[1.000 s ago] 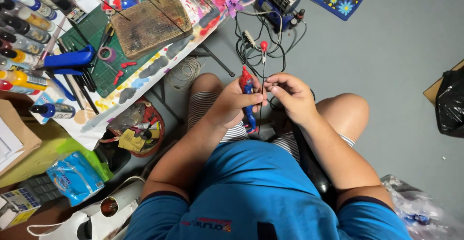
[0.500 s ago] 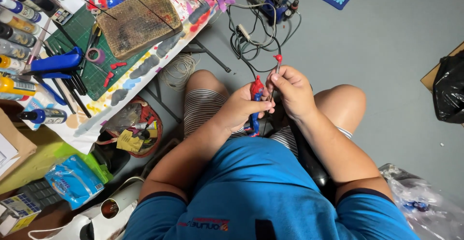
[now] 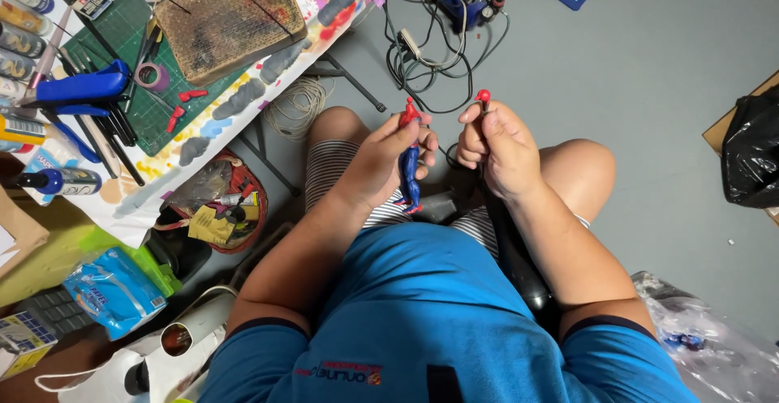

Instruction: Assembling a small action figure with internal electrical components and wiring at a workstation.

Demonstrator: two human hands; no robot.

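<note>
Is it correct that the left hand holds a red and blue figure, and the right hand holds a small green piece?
Not quite. The left hand does hold the red and blue figure, but the small piece pinched in the fingers of the right hand is red, not green. The head view shows it.

We hold both forearms forward over our lap, elbows bent and bare below short blue sleeves. Our left hand [image 3: 388,155] is curled closed around the small red-and-blue plastic figure [image 3: 408,159], gripping its body upright. Our right hand [image 3: 497,147] sits just beside that figure on its right, fingers [image 3: 471,119] pinched shut on a small red plastic piece [image 3: 484,95], not touching the left hand.
</note>
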